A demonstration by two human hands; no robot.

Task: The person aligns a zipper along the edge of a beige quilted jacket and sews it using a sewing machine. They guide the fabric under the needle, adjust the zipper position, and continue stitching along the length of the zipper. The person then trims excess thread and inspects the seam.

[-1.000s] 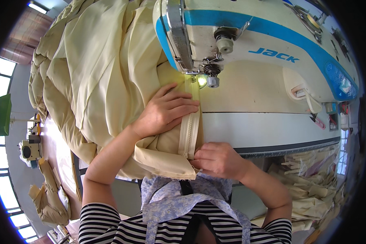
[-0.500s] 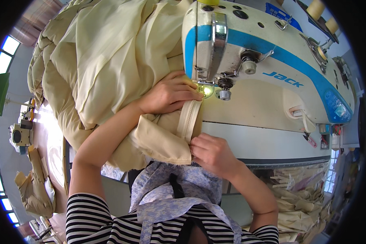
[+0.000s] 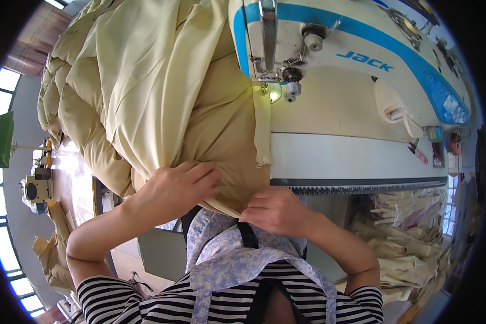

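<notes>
Head cam: left one of the worn pair, wide fisheye, upright, unmirrored. Looks steeply down from the wearer's head; 12 o'clock points away from the body. Near range: left hand at 8 just off centre, right hand at 5, close in. Apron and striped shirt at 6, cut by the lower edge. Sewing machine spans 12 to 3, top cropped. Windows far off, 8 to 10, bowed along the rim.
</notes>
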